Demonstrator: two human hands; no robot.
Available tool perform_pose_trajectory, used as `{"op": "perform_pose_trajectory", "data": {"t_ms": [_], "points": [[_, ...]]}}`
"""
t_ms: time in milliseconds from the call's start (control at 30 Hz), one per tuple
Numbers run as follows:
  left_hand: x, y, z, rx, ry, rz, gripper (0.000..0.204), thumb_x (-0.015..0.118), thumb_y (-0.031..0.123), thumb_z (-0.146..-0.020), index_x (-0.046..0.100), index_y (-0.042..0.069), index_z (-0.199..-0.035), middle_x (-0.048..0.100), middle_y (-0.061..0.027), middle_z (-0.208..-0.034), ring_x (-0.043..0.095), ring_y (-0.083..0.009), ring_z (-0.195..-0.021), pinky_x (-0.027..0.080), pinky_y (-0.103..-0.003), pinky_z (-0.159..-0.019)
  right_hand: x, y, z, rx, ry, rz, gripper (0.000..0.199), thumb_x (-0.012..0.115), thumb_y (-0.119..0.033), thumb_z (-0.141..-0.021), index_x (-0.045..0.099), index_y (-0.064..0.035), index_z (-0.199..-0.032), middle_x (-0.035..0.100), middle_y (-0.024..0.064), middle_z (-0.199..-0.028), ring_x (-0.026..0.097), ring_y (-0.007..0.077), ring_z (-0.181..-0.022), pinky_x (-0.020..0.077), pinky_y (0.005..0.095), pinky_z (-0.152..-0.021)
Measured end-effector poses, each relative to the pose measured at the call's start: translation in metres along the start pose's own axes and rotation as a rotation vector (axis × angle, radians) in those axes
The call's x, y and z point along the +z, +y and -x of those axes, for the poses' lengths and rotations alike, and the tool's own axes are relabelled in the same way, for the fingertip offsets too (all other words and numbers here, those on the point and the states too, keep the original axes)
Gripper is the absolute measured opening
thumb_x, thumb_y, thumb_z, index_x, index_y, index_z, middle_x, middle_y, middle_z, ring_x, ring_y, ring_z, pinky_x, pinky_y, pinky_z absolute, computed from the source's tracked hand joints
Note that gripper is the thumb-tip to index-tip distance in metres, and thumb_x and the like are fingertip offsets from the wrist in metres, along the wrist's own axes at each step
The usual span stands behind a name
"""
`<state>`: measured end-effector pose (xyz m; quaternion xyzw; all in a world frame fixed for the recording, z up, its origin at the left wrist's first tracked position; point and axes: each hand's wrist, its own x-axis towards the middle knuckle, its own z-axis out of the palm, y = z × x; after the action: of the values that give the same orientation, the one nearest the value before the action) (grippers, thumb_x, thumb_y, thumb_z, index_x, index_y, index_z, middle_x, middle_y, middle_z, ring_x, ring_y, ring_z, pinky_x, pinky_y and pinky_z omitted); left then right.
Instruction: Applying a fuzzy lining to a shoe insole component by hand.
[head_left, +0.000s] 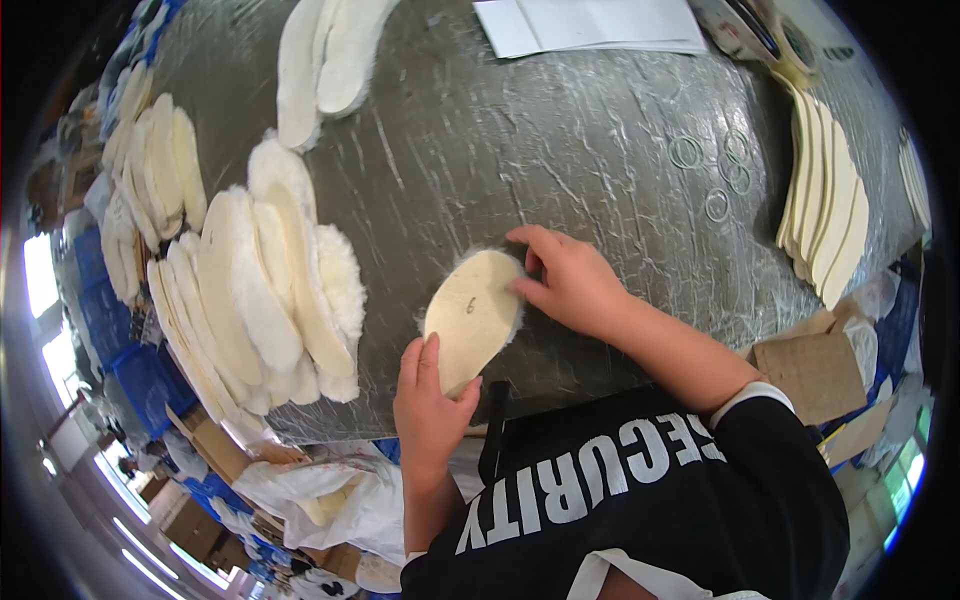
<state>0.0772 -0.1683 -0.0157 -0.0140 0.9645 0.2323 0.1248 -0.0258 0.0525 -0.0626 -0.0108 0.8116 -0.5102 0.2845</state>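
In front of me is a cream fleece insole (478,318), its smooth side up with a small handwritten mark and fluff showing round its edge. My left hand (430,405) grips its lower end, thumb on one side and fingers on the other. At the upper right edge, my right hand (570,280) is open, its index finger and thumb spread apart. The right thumb tip meets or nearly meets the insole's edge. To the left lies a large heap of fleece insoles (225,300), some with the woolly face showing.
More insoles (335,60) lie at the far side, and another pile (155,170) at far left. White paper sheets (590,25) rest at the back. Rubber bands (735,160) lie right of centre, beside a fanned stack of insoles (825,200). A cardboard box (810,370) stands below the table's right edge.
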Motion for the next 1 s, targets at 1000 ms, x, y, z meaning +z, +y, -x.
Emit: {"op": "perform_pose_trajectory", "data": {"t_ms": [1000], "points": [[-0.005,-0.061,0.015,-0.260,0.072,0.607,0.008,0.062,-0.001,-0.081,0.057,-0.002,-0.087,0.061,-0.0140,-0.093,0.059,-0.0214,-0.073,0.049,-0.030,-0.067,0.025,-0.047,-0.010,-0.557,-0.347,0.839,0.094,0.085,-0.036,-0.051,0.047,-0.0168,-0.135,0.045,0.0115,-0.128,0.040,0.0312,-0.124,0.0242,0.0569,-0.107]]}}
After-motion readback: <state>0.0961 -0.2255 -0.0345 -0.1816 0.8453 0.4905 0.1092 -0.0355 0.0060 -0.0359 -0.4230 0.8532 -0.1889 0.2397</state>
